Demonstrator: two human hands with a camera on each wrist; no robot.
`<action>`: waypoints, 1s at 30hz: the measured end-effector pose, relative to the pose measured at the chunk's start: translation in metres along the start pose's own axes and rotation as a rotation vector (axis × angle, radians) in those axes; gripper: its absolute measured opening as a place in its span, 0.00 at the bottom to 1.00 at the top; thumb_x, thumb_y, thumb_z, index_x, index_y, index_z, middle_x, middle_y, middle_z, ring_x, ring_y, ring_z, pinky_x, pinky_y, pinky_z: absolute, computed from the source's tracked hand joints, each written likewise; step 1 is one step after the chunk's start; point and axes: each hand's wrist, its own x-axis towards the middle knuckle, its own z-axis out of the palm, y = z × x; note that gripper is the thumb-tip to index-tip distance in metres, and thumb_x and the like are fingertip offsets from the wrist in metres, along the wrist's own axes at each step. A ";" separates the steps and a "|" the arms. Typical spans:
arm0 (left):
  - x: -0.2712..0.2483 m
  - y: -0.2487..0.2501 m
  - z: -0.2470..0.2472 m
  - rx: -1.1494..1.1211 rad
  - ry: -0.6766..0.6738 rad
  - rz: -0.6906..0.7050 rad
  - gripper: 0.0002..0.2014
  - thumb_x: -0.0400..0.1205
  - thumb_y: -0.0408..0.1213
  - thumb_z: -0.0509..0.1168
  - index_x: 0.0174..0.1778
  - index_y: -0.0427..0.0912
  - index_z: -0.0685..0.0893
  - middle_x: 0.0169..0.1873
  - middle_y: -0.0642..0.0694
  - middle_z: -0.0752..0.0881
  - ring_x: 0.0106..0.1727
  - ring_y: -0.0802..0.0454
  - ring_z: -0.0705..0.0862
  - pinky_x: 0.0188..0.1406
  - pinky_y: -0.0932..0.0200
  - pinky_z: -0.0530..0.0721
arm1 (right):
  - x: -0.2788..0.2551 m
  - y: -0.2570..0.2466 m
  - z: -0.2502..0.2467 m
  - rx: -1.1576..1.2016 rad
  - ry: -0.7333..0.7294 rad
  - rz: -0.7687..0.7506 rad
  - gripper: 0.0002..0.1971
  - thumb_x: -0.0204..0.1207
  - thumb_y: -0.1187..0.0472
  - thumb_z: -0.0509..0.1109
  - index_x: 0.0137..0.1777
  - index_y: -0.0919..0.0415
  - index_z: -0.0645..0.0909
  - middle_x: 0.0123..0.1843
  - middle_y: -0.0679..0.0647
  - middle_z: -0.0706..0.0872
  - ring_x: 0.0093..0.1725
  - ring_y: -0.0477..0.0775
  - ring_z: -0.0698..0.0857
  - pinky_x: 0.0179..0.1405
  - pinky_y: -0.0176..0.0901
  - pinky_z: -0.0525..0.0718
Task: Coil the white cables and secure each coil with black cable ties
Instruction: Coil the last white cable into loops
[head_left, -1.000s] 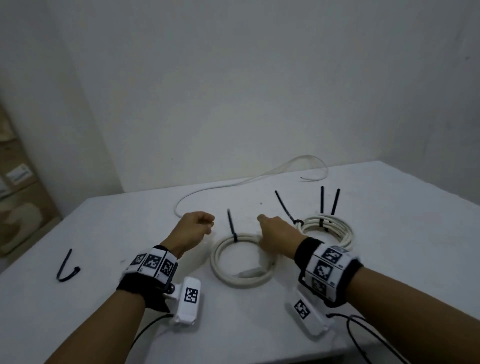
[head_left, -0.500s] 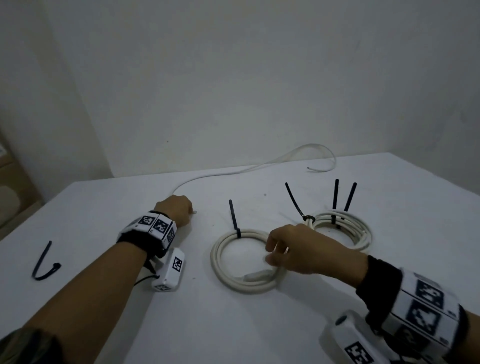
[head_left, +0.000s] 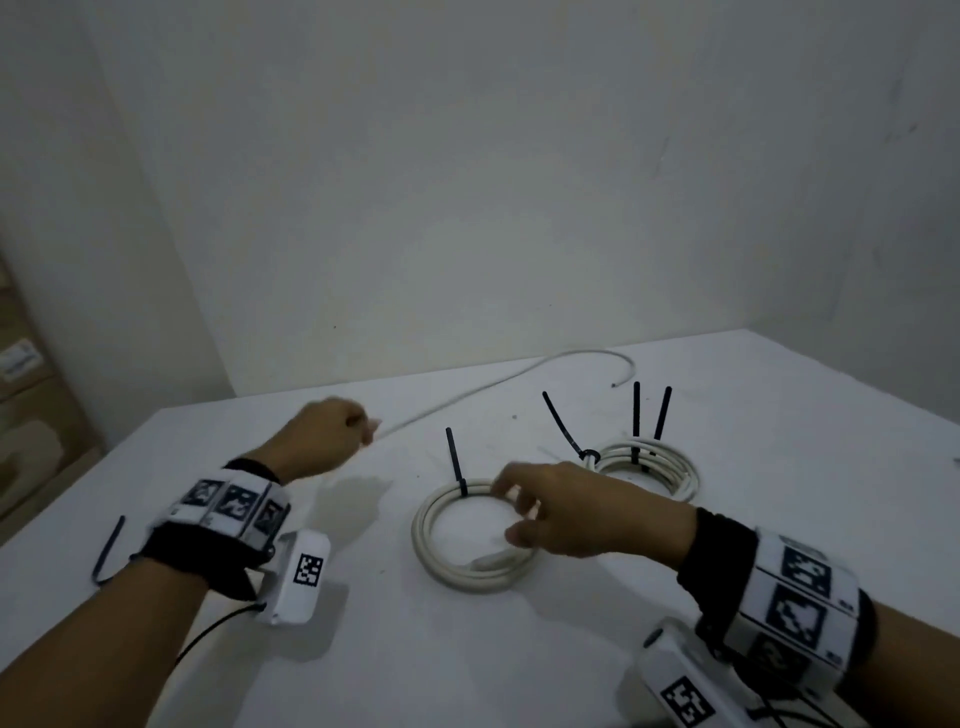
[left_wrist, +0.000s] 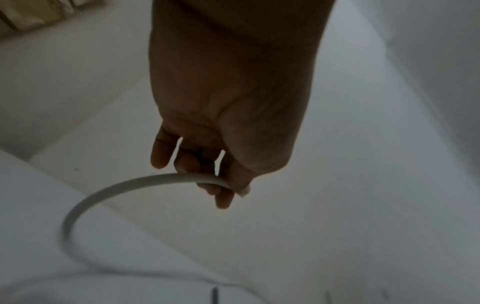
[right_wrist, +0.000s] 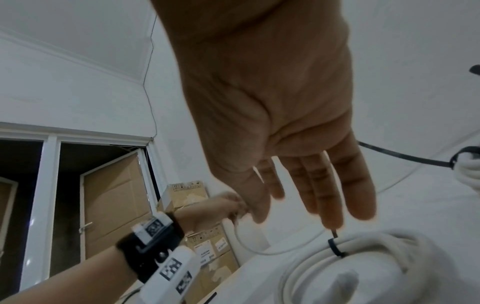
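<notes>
While two coils are already lying tied on the table (head_left: 779, 519), the left hand (head_left: 322, 436) is pinching one end of the loose cable (head_left: 493, 384), which is trailing toward the back wall. The right hand (head_left: 571, 514) is hovering with relaxed, straight fingers over the near coil (head_left: 431, 540), gripping nothing. The far coil (head_left: 670, 462) is wearing three ties; a spare tie (head_left: 106, 556) is waiting at the left edge. Judging by this, one cable is remaining.

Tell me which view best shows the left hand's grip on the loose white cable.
The left wrist view: the left hand pinches the loose white cable between its curled fingers and thumb, seen close. The head view shows only the back of the fist. The right wrist view shows it small and partly hidden behind the right hand.
</notes>
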 end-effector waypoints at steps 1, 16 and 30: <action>-0.012 0.014 -0.015 -0.101 0.071 0.033 0.16 0.86 0.45 0.59 0.41 0.40 0.86 0.40 0.42 0.86 0.38 0.47 0.82 0.37 0.59 0.75 | 0.002 -0.003 -0.001 0.039 0.039 -0.028 0.27 0.77 0.51 0.69 0.74 0.49 0.66 0.67 0.54 0.80 0.60 0.51 0.81 0.50 0.36 0.72; -0.102 0.100 -0.052 -0.771 0.250 0.014 0.26 0.84 0.59 0.53 0.48 0.39 0.84 0.42 0.42 0.84 0.33 0.48 0.82 0.28 0.55 0.82 | -0.007 -0.080 -0.011 1.337 0.447 -0.336 0.15 0.86 0.56 0.56 0.41 0.63 0.76 0.34 0.56 0.79 0.27 0.51 0.77 0.35 0.48 0.81; -0.055 0.046 -0.002 -1.691 0.086 -0.534 0.12 0.86 0.31 0.57 0.34 0.36 0.72 0.11 0.48 0.71 0.09 0.56 0.69 0.09 0.71 0.72 | -0.056 -0.031 0.016 1.451 -0.100 0.030 0.15 0.85 0.48 0.52 0.55 0.55 0.76 0.19 0.47 0.57 0.18 0.45 0.57 0.21 0.35 0.52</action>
